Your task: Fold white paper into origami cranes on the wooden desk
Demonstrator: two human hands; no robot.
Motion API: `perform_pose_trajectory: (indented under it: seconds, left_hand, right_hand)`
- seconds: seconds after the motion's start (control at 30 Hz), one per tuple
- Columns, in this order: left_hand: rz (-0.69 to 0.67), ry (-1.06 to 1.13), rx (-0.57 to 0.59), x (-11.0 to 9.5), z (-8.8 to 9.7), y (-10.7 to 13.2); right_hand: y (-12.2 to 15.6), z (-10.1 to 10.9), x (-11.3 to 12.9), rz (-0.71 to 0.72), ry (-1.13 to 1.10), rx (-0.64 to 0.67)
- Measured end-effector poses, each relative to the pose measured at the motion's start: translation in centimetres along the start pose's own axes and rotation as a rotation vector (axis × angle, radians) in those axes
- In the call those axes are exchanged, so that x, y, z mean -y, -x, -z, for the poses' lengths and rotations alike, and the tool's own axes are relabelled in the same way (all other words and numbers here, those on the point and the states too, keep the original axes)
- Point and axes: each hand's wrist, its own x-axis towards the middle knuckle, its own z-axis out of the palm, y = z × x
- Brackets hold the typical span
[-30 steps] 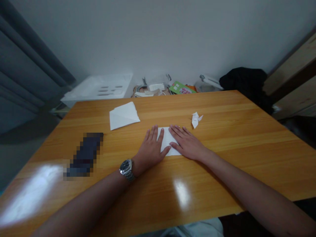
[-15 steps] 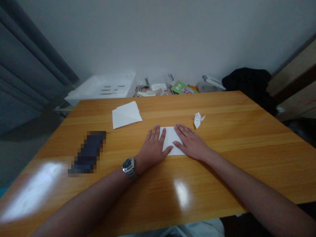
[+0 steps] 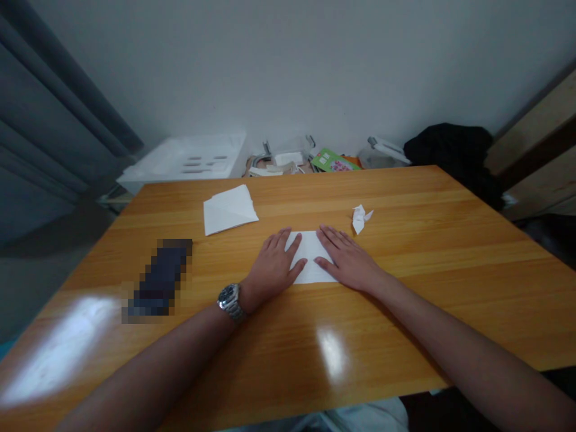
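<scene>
A white sheet of paper (image 3: 309, 257) lies flat on the wooden table (image 3: 405, 288) in front of me. My left hand (image 3: 273, 267), with a metal watch (image 3: 230, 300) on its wrist, rests flat on the paper's left edge, fingers stretched out. On the paper's right part my right hand (image 3: 348, 261) presses down flat, fingers spread. Neither hand grips anything.
A folded white paper (image 3: 228, 209) lies farther back on the left. A small crumpled white paper figure (image 3: 360, 217) sits right of the hands. A dark blurred object (image 3: 158, 278) lies at the left. A white tray (image 3: 184, 158), a green booklet (image 3: 333, 161) and dark cloth (image 3: 450, 150) are behind the table.
My left hand has slid a little to the left across the paper, uncovering more of the sheet. The right hand stays nearly where it was.
</scene>
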Motion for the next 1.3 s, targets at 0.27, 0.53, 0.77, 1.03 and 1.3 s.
perform_pose_trajectory:
  seconds: [0.27,0.53,0.77,1.03,1.3]
  left_hand:
    - [-0.012,0.058,0.023,0.2,-0.3,0.0]
    - [-0.012,0.107,0.031,0.5,-0.4,-0.1]
    - [-0.021,0.147,0.023,0.7,-0.5,-0.2]
    - [-0.021,0.165,0.027,0.9,-0.4,-0.3]
    - [-0.024,0.229,0.035,0.9,0.3,-0.2]
  right_hand:
    - [0.1,0.3,0.0,0.022,-0.025,-0.016]
    - [0.2,2.8,-0.2,0.223,-0.194,-0.066]
    - [0.9,3.1,-0.5,0.332,-0.301,0.063]
    - [0.9,2.7,-0.5,0.298,-0.349,0.081]
    - [1.0,3.1,-0.1,0.281,-0.388,0.044]
